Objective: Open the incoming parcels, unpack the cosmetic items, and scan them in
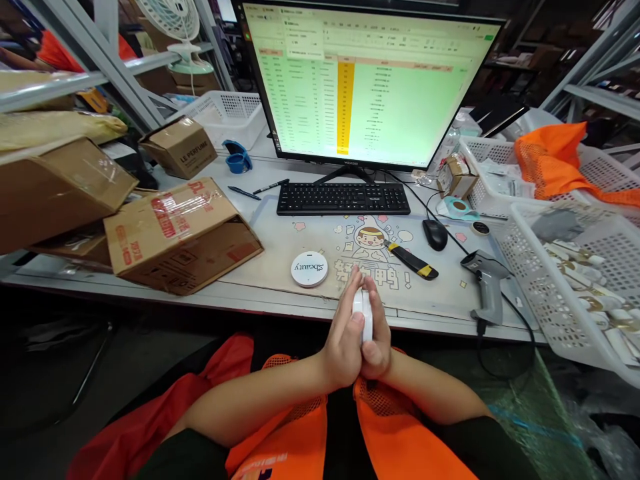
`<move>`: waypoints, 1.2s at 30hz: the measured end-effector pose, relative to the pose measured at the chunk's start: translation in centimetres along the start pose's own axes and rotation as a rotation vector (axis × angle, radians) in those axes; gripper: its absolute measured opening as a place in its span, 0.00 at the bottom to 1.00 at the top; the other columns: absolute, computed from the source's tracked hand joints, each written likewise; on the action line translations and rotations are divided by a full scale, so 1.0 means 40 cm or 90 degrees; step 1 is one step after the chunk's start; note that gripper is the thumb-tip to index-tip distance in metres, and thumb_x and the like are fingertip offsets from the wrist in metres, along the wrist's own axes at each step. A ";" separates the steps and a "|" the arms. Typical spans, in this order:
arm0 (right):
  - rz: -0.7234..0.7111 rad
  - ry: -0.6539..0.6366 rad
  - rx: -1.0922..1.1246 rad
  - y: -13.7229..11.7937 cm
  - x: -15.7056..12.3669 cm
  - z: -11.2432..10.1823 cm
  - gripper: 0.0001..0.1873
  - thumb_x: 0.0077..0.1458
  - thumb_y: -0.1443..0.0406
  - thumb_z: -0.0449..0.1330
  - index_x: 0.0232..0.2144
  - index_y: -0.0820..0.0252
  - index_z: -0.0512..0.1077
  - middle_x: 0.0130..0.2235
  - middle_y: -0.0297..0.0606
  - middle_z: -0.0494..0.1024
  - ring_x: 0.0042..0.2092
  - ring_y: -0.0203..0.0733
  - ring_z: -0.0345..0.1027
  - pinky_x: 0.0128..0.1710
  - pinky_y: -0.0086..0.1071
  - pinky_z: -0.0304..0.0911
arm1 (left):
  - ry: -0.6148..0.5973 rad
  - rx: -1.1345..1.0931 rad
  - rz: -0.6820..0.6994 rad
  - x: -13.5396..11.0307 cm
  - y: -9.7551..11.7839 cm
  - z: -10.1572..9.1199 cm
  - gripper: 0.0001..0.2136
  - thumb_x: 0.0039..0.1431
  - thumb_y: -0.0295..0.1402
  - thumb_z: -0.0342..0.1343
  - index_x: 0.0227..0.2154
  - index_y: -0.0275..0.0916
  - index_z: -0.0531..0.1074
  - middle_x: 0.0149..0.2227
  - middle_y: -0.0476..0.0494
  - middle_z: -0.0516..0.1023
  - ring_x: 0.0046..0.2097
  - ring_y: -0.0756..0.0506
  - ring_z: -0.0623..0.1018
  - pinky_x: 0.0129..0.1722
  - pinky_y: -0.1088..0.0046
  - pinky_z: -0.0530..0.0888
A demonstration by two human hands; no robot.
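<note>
Pressed between my two palms is a round white case point(367, 313), seen edge-on just in front of the desk's near edge. My left hand point(345, 340) covers its left face and my right hand point(379, 333) its right face, with fingers pointing up and away. A thin seam runs along the case's rim. To the left of my fingertips, a similar round white case point(309, 268) marked "beauty" lies flat on the desk mat point(280, 253). A black and yellow utility knife point(411, 260) rests on the mat beyond my right hand.
Open cardboard boxes point(183, 233) crowd the left side. A keyboard point(343, 199), mouse point(435, 235) and monitor point(370, 87) stand at the back. On the right are a barcode scanner point(487, 283), a tape roll point(481, 228) and a white basket point(565, 327) of small items.
</note>
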State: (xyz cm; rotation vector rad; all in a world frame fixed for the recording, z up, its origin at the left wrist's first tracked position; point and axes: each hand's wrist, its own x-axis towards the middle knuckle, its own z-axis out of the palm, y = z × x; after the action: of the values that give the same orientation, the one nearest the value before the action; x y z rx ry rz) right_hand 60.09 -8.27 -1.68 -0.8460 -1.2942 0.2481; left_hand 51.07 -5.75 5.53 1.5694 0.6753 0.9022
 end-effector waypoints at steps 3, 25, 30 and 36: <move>0.175 0.021 0.059 -0.021 -0.014 0.007 0.39 0.70 0.47 0.37 0.78 0.48 0.44 0.78 0.35 0.47 0.78 0.53 0.39 0.75 0.59 0.49 | -0.006 0.110 0.162 -0.005 -0.019 0.000 0.29 0.73 0.41 0.45 0.74 0.45 0.56 0.79 0.41 0.45 0.79 0.33 0.46 0.77 0.47 0.44; 0.268 0.148 0.044 0.013 0.044 -0.090 0.33 0.64 0.46 0.49 0.63 0.51 0.74 0.63 0.42 0.75 0.67 0.57 0.65 0.69 0.55 0.60 | -0.198 0.270 0.070 0.089 -0.019 -0.067 0.36 0.57 0.43 0.70 0.68 0.42 0.68 0.67 0.29 0.69 0.67 0.28 0.70 0.68 0.45 0.68; 0.595 0.185 0.423 0.025 0.078 -0.065 0.32 0.62 0.47 0.51 0.58 0.56 0.77 0.57 0.45 0.81 0.61 0.54 0.74 0.63 0.50 0.69 | -0.377 0.402 0.250 0.114 -0.028 -0.098 0.27 0.64 0.38 0.64 0.66 0.45 0.71 0.68 0.30 0.68 0.74 0.27 0.61 0.72 0.38 0.59; 0.554 0.269 0.421 0.020 0.082 -0.079 0.28 0.57 0.50 0.59 0.54 0.58 0.80 0.55 0.43 0.83 0.55 0.52 0.78 0.59 0.45 0.73 | -0.232 0.488 0.241 0.113 -0.034 -0.077 0.39 0.58 0.44 0.69 0.70 0.39 0.64 0.65 0.24 0.71 0.66 0.26 0.71 0.66 0.40 0.69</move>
State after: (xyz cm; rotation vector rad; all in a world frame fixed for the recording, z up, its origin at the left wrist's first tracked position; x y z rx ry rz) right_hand 64.18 -7.05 0.12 -0.7734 -0.3313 1.0592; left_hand 50.99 -0.10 5.21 2.5367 0.4837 0.6109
